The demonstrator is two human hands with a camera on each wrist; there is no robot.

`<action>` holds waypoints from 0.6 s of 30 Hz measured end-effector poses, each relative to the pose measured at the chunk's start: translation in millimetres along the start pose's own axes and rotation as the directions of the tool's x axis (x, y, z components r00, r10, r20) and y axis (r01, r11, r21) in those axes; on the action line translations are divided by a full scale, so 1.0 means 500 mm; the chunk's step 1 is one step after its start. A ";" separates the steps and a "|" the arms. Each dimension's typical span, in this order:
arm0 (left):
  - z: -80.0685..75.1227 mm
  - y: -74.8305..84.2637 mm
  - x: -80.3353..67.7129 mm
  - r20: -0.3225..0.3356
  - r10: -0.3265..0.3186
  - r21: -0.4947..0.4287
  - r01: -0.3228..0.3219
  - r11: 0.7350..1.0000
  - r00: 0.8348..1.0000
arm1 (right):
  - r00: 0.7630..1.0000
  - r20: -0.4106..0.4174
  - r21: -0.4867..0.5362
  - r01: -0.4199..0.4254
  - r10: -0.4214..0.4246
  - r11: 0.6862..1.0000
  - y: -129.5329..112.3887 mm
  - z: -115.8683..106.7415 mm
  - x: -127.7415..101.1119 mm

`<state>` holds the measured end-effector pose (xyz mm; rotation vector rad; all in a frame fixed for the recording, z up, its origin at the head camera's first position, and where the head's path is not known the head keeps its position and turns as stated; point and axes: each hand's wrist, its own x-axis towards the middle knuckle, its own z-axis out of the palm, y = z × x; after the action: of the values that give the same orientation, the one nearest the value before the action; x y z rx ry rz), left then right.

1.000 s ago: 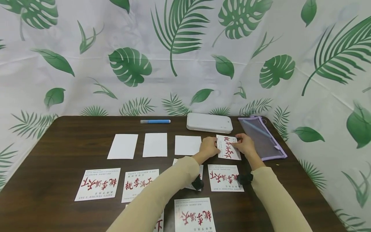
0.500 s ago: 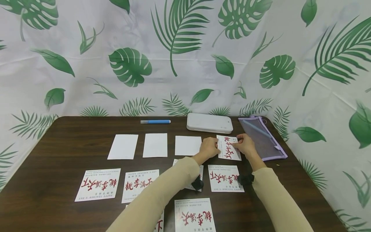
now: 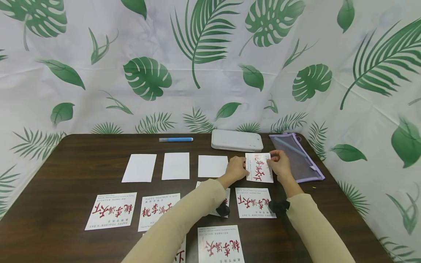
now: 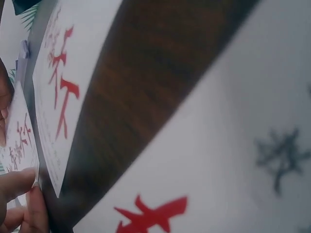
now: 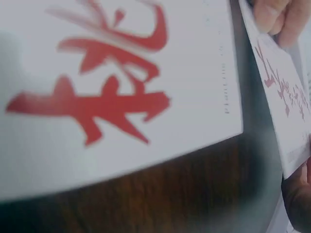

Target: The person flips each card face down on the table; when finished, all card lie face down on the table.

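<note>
A white card [image 3: 258, 168] with red brush characters stands between both hands at the right of the table. My left hand [image 3: 235, 169] pinches its left edge; in the left wrist view the thumb [image 4: 18, 182] lies over the card's corner with fingers behind. On the opposite side my right hand [image 3: 280, 164] pinches the right edge, thumb on the printed face. Seen from the right wrist, the card [image 5: 286, 104] is tilted up, hands at both ends. Just below it lies another printed card [image 3: 253, 203], and one more [image 3: 227, 199] is partly hidden under the left forearm.
Three blank white cards [image 3: 175, 166] form a row left of the hands. More printed cards [image 3: 111, 211] lie in front of them. A white flat device [image 3: 236, 140], a blue marker [image 3: 179, 139] and a purple-edged mesh pouch [image 3: 297, 157] sit along the back.
The held card's upper part has bent or tilted and now catches glare. My right hand's fingers have shifted slightly up along its edge. The left hand keeps its place.
</note>
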<state>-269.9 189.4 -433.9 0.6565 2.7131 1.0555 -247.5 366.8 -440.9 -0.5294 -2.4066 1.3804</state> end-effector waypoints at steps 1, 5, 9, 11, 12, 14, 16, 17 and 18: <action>0.001 0.000 -0.001 0.001 -0.001 0.001 0.001 1.000 1.000 | 1.000 -0.001 0.047 -0.001 0.001 0.999 0.001 -0.001 0.001; 0.001 -0.001 -0.002 -0.007 -0.006 -0.059 0.005 0.998 1.000 | 0.999 0.032 0.229 -0.042 0.036 0.972 -0.001 -0.009 0.002; 0.000 -0.008 -0.002 -0.037 -0.014 -0.210 0.006 0.978 0.999 | 0.991 0.100 0.395 -0.123 0.090 0.910 -0.014 -0.016 -0.003; -0.002 -0.011 -0.001 -0.051 -0.018 -0.283 0.003 0.959 0.999 | 0.986 0.134 0.443 -0.153 0.103 0.883 -0.020 -0.018 -0.006; -0.004 -0.013 -0.002 -0.060 -0.017 -0.315 -0.003 0.949 0.998 | 0.983 0.151 0.464 -0.164 0.104 0.871 -0.022 -0.020 -0.006; -0.009 -0.016 -0.003 -0.077 -0.014 -0.376 -0.015 0.927 0.997 | 0.978 0.176 0.485 -0.185 0.112 0.855 -0.028 -0.022 -0.009; -0.015 -0.019 -0.006 -0.086 -0.009 -0.455 -0.031 0.890 0.996 | 0.974 0.196 0.498 -0.199 0.114 0.844 -0.033 -0.023 -0.013; -0.018 -0.020 -0.008 -0.089 -0.008 -0.492 -0.037 0.870 0.996 | 0.972 0.205 0.504 -0.205 0.115 0.839 -0.034 -0.023 -0.014; -0.022 -0.020 -0.010 -0.087 -0.007 -0.531 -0.040 0.847 0.996 | 0.971 0.212 0.503 -0.207 0.113 0.839 -0.035 -0.023 -0.016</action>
<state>-272.0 173.9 -432.6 0.5378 2.2955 1.7780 -238.1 363.7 -420.5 -0.4839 -1.9987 2.1388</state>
